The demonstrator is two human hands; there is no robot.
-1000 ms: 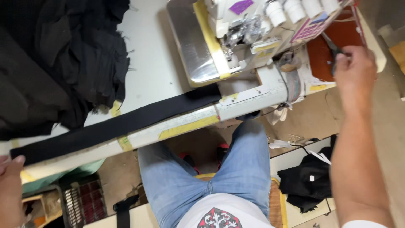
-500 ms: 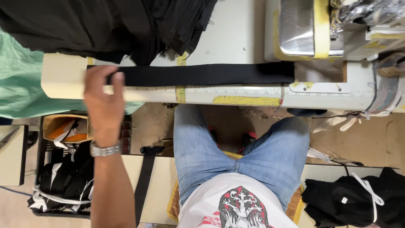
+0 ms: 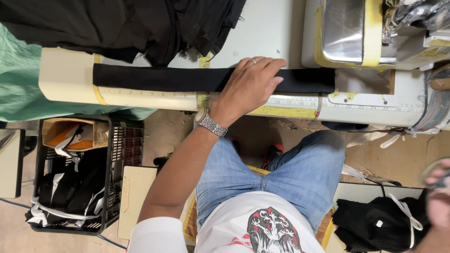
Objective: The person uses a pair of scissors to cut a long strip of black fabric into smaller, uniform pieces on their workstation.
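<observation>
A pale work table [image 3: 276,33] stood at the top. The floor [image 3: 173,136] under it was brown and dusty. A black crate [image 3: 119,154] sat on the floor at the left.

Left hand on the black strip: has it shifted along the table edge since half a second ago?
Yes. The left hand slid rightward along the black strip, toward the sewing machine.
</observation>
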